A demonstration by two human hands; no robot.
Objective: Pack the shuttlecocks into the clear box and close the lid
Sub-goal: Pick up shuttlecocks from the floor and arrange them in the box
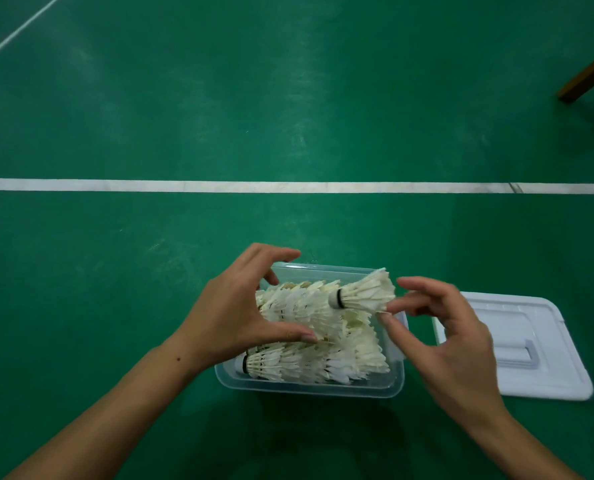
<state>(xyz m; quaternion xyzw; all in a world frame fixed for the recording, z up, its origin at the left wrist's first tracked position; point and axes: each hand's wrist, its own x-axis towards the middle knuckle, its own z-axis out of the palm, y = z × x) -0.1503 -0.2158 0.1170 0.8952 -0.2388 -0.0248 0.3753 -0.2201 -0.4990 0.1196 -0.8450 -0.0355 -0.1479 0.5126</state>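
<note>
shuttlecocks (pixel 309 327) in box (pixel 309 389), lid (pixel 517 344) right
</note>
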